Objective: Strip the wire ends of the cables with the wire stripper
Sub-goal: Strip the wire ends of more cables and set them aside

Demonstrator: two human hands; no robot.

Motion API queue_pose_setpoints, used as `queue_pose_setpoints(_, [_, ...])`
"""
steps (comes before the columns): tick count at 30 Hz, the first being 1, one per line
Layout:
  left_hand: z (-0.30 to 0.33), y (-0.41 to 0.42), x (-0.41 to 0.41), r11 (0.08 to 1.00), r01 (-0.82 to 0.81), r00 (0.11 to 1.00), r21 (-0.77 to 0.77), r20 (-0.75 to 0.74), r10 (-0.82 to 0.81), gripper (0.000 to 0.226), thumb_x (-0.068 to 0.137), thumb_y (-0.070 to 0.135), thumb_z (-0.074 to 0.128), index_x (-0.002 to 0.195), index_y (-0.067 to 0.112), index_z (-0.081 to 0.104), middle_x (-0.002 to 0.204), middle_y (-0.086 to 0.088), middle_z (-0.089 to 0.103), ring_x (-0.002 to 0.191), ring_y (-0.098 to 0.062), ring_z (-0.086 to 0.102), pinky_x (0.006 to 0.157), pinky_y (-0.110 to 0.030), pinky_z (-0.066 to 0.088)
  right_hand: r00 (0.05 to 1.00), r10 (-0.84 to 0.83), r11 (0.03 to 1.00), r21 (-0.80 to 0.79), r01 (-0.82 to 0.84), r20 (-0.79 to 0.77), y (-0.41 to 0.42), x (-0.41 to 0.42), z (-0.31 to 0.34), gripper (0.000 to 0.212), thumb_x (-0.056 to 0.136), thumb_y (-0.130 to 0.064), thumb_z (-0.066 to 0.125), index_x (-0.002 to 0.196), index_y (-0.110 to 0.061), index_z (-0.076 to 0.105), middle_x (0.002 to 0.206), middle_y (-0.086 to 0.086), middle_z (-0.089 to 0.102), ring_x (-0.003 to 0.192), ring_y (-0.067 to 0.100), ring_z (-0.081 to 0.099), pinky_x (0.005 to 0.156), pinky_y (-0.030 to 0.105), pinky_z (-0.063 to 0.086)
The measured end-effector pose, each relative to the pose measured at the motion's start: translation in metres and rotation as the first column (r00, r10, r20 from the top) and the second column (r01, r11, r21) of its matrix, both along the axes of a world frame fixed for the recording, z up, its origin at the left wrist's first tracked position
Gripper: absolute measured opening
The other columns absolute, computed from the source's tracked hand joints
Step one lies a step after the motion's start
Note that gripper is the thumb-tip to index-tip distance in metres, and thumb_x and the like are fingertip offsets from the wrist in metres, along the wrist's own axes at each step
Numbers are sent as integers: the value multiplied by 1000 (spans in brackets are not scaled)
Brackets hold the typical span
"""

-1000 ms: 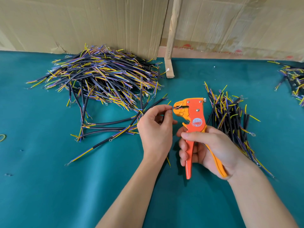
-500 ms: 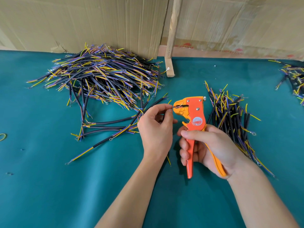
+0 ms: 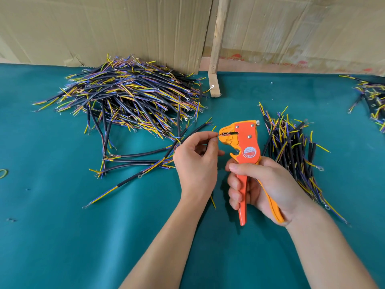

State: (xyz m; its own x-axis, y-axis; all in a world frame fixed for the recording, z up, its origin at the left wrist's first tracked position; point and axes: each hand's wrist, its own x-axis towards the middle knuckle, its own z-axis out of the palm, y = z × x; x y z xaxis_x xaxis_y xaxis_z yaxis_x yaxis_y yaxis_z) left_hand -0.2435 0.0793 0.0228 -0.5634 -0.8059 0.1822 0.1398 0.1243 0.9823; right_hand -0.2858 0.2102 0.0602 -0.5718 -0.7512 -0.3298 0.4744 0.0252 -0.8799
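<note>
My right hand [image 3: 262,184] grips the handles of an orange wire stripper [image 3: 243,142], held upright with its jaws pointing left. My left hand [image 3: 195,161] pinches a thin wire end between thumb and forefinger and holds it in the stripper's jaws. That cable [image 3: 212,200] is mostly hidden under my left hand; a yellow end of it sticks out below the wrist. A big heap of black cables [image 3: 133,97] with yellow, blue and purple wire ends lies at the back left. Just right of the stripper is a smaller pile of cables [image 3: 291,147].
The teal table cover [image 3: 83,236] spreads across the whole view. A few loose cables [image 3: 133,161] lie left of my left hand. Another cable pile [image 3: 373,99] sits at the far right edge. Cardboard sheets [image 3: 125,28] and a wooden post [image 3: 216,49] stand at the back.
Both hands hold nearly the same pose. The stripper and the pinched wire have shifted very slightly; the wire stays in the jaws.
</note>
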Motion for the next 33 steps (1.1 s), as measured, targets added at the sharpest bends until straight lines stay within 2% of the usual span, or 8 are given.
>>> queue_pose_setpoints(4, [1, 1, 0, 1000, 16, 1000, 4, -27, -16, 12, 91, 3, 67, 90, 13, 74, 76, 5, 74, 63, -12, 73, 61, -22, 54, 1000, -13, 1000, -17, 13, -1, -1, 2, -2, 5, 87, -7, 69, 87, -5, 64, 65, 16, 48, 49, 28, 47, 48, 37, 47])
queue_pose_setpoints(9, [2, 3, 0, 997, 44, 997, 56, -72, -40, 14, 92, 1, 65, 98, 14, 64, 83, -7, 72, 65, -17, 74, 55, -23, 51, 999, -27, 998, -49, 28, 21, -3, 3, -1, 14, 80, -15, 73, 84, -7, 62, 63, 15, 46, 48, 27, 45, 48, 37, 45])
queue_pose_setpoints(13, [3, 3, 0, 994, 55, 995, 90, -82, -48, 15, 92, -1, 63, 98, 13, 64, 79, -6, 72, 63, -16, 74, 54, -23, 50, 1000, -24, 998, -58, 23, -10, -5, 6, -2, 17, 78, -10, 76, 76, -10, 59, 61, 11, 42, 47, 24, 41, 47, 34, 44])
queue_pose_setpoints(19, [2, 3, 0, 993, 64, 995, 101, -82, -56, 20, 92, -2, 63, 102, 15, 60, 76, -7, 70, 65, -19, 74, 57, -29, 54, 992, -125, 992, -30, 126, 34, -12, 10, -3, 22, 75, -8, 76, 72, -18, 56, 52, 1, 33, 35, 15, 31, 38, 22, 32])
queue_pose_setpoints(23, [1, 3, 1, 997, 47, 997, 62, -60, -43, 21, 93, 1, 62, 99, 20, 59, 76, -6, 69, 65, -18, 74, 57, -31, 52, 999, -42, 997, -57, 43, 27, -6, 7, 1, 16, 75, -8, 76, 79, -14, 62, 55, 7, 39, 38, 20, 37, 42, 26, 36])
queue_pose_setpoints(26, [1, 2, 0, 998, 35, 998, 43, -45, -34, 22, 90, -2, 62, 95, 19, 61, 74, -6, 69, 64, -17, 74, 58, -33, 53, 998, -5, 994, -104, 11, 57, -1, 2, 3, 18, 76, -4, 73, 90, -9, 64, 64, 17, 52, 47, 27, 50, 48, 34, 45])
queue_pose_setpoints(29, [1, 2, -1, 999, 42, 999, 2, -30, -42, 22, 88, -4, 62, 91, 17, 68, 72, -1, 69, 61, -14, 71, 61, -26, 52, 996, -64, 988, -139, 72, 60, 0, -2, 3, 24, 75, 1, 71, 98, -4, 64, 79, 25, 64, 60, 35, 62, 57, 43, 55])
queue_pose_setpoints(33, [2, 3, 0, 997, 71, 997, -28, 13, -71, 22, 87, -2, 62, 87, 17, 74, 68, 7, 69, 55, -10, 66, 59, -18, 48, 971, -211, 956, -184, 230, 116, 5, -11, 2, 30, 71, 0, 68, 100, -4, 61, 93, 27, 71, 71, 34, 68, 67, 42, 60])
